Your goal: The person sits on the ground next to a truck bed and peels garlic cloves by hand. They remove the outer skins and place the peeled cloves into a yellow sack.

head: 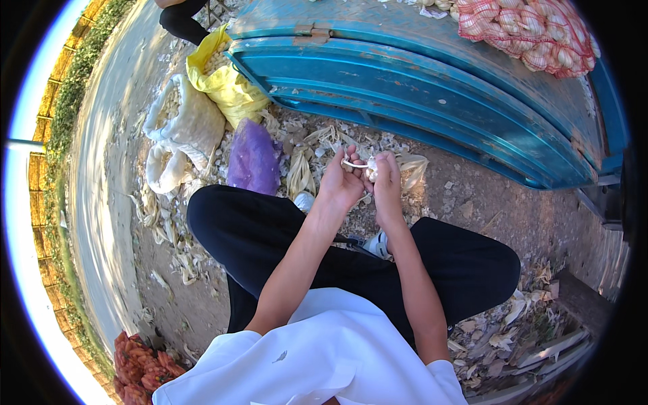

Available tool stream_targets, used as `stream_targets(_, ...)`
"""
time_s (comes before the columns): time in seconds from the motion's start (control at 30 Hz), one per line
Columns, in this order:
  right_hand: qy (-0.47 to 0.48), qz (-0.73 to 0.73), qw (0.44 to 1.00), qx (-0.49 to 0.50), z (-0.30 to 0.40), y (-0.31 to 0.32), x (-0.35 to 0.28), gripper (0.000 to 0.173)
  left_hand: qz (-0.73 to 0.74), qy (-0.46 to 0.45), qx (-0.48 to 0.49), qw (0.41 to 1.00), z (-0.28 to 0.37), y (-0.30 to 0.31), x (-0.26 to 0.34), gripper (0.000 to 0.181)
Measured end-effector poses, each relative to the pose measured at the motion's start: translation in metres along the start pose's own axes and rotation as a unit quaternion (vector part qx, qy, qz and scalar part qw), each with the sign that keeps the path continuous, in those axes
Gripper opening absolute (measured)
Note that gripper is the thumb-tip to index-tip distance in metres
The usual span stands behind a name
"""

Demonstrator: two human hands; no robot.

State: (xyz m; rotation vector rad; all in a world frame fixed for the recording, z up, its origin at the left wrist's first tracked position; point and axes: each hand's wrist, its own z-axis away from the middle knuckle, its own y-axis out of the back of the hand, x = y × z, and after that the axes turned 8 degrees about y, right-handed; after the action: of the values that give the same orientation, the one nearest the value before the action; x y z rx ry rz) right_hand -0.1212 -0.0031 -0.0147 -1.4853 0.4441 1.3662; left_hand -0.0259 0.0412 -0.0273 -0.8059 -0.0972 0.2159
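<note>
A garlic bulb (373, 169) with a pale stem is in my right hand (387, 177), with the fingers and thumb closed round it. The stem points left, towards my left hand (344, 177). That hand is palm up with curled fingers, and the stem's end lies at its thumb and fingers. Whether the left fingers pinch the stem, I cannot tell. Below both hands, dry husks and garlic skins (301, 174) cover the ground.
A purple plastic bag (253, 159), a white sack (195, 119) and a yellow sack (235, 96) of garlic stand left. Beyond is a blue metal truck-bed panel (405, 91), with a red net bag of garlic (529, 35) above. Another person's leg (185, 23) shows at the top left.
</note>
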Motion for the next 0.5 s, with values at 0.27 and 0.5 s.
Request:
stream_targets(0.27, -0.125, -0.134, 0.983, -0.015, -0.008, 0.008, -0.012, 0.036, -0.295, -0.09, 0.064, 0.949, 0.004, 0.011, 0.013, 0.028)
stream_targets(0.5, -0.168, -0.038, 0.984, -0.04, -0.006, 0.011, -0.024, 0.044, -0.78, -0.329, -0.057, 0.529, 0.051, -0.026, 0.017, 0.027)
